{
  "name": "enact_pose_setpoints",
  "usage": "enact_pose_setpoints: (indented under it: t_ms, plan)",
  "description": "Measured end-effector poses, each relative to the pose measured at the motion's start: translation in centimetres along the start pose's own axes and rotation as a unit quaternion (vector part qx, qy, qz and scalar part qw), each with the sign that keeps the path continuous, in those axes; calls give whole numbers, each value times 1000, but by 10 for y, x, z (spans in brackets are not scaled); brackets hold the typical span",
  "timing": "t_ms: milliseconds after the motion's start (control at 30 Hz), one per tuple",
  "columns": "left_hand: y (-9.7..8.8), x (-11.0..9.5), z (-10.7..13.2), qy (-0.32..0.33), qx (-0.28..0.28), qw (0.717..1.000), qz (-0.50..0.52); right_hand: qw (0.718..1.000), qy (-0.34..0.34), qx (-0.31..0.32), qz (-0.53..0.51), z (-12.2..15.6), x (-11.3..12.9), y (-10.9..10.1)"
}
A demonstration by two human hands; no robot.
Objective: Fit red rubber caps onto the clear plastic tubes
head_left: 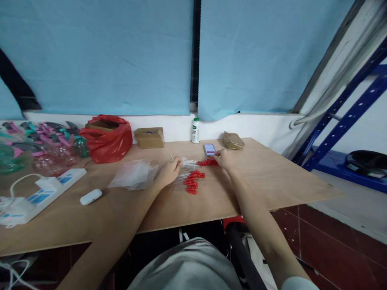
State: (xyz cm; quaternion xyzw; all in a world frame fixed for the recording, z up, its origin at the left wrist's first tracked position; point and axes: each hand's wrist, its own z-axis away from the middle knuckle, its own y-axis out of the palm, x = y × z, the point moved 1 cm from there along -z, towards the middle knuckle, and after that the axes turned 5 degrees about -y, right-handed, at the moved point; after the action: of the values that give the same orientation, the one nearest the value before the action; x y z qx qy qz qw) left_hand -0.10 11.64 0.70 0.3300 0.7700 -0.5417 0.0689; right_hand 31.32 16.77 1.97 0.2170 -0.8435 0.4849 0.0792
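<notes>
Slim tools with red handles and thin shafts lie in two groups at the middle of the table; their exact kind is too small to tell. The nearer group [191,186] is fanned out, apparently on clear plastic. The farther row [205,162] lies sideways, its red ends to the right. My left hand [169,171] is closed beside the shaft ends, with a thin pale stick [171,155] poking up from its fingers. With its fingertips pinched, my right hand [224,159] is at the red ends of the farther row and partly hides them.
Clear plastic bags [133,175] lie left of my left hand. Behind are a phone [209,150], a white bottle [196,131], an open cardboard box [149,138], a brown package [233,140] and a red bag [110,141]. A power strip [45,197], white case [91,197] and spray bottles [54,151] occupy the left.
</notes>
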Motion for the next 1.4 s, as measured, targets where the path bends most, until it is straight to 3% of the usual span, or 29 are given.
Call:
enact_pose_setpoints:
  t_ms: [200,300,400,500,633,867,1133,1267,1400]
  plan:
    - [-1,-1,1,-6,-6,1000,9,998,7,-41,-48,1,13,-11]
    - [-4,-6,2,5,-11,1000,20,987,-24,-67,-147,2,26,-15]
    - [-8,-12,3,19,-19,999,38,955,-80,-31,-284,6,43,-10]
    - [-9,-17,4,20,-24,998,63,934,-140,2,-330,13,61,-1]
    - [-7,-20,4,-6,-23,990,137,920,-187,62,-338,24,80,3]
    - [5,-15,1,-13,-22,973,230,923,-235,69,-298,32,97,-2]
    - [5,-19,3,-18,-37,956,291,920,-270,50,-279,30,94,4]
    - [1,-21,1,-42,-35,911,409,921,-260,37,-287,29,94,1]
    - [-1,-24,-1,-79,31,798,597,926,-237,13,-295,29,95,1]
